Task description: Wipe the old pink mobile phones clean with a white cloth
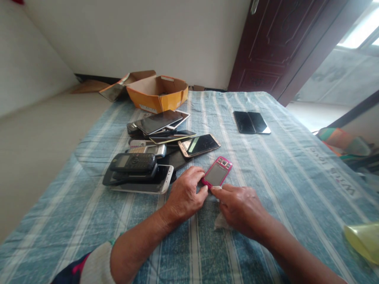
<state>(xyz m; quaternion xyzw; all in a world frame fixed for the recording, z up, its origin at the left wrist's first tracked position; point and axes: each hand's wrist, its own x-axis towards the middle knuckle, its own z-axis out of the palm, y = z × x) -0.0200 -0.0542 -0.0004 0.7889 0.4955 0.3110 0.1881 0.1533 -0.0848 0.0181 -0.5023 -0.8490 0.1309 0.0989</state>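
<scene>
A pink mobile phone with a grey screen lies tilted over the striped cloth, its buttons at the far end. My left hand grips its near left edge between thumb and fingers. At the phone's near end, my right hand pinches a pale, crumpled wipe that hangs below the fingers; part of it touches the phone's lower edge. Left of my hands is a heap of old phones, among them a black keypad phone, a white-framed phone and a gold phone with a dark screen.
An open orange cardboard box stands at the far left of the table. Two dark phones lie side by side at the far right. A yellow translucent object is at the right edge. The blue striped cloth covers the table.
</scene>
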